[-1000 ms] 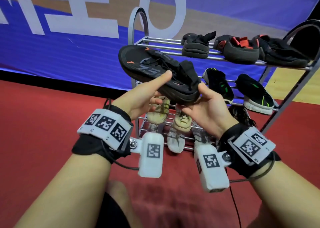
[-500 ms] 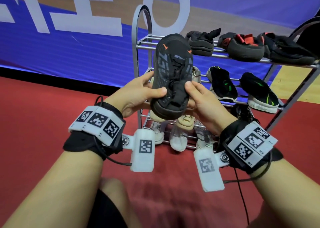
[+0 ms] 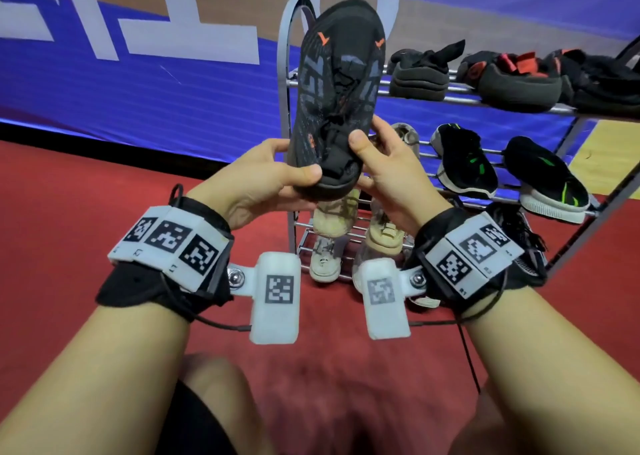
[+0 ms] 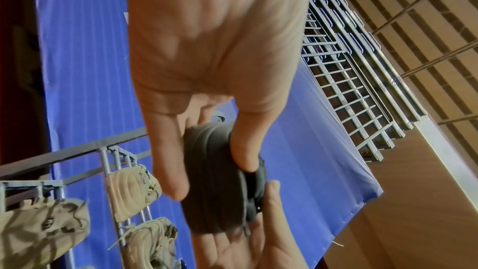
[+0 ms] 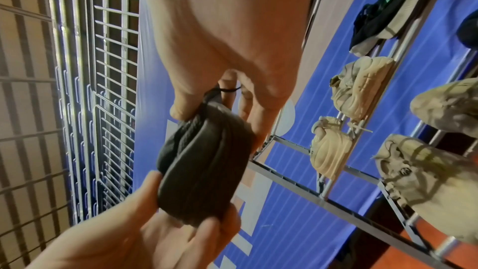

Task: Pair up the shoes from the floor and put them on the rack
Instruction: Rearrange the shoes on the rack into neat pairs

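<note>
Both hands hold one black shoe (image 3: pixel 337 91) with orange marks upright, toe up, in front of the rack's left post. My left hand (image 3: pixel 266 177) grips its heel from the left, thumb across the back. My right hand (image 3: pixel 381 167) grips the heel from the right, thumb on the collar. The left wrist view shows the dark heel (image 4: pixel 217 181) between my thumb and fingers. In the right wrist view the heel (image 5: pixel 204 163) sits between both hands. The metal shoe rack (image 3: pixel 287 115) stands just behind.
The top shelf carries black shoes (image 3: pixel 419 74) and black-and-red shoes (image 3: pixel 512 77). Black shoes with green marks (image 3: pixel 464 160) sit on the middle shelf. Beige shoes (image 3: pixel 329 243) fill the lower left. Red carpet (image 3: pixel 86 195) spreads around; a blue banner (image 3: pixel 138 91) hangs behind.
The black shoe has turned from lying sideways to standing toe up and has risen. Both hands shifted to grip its heel.
</note>
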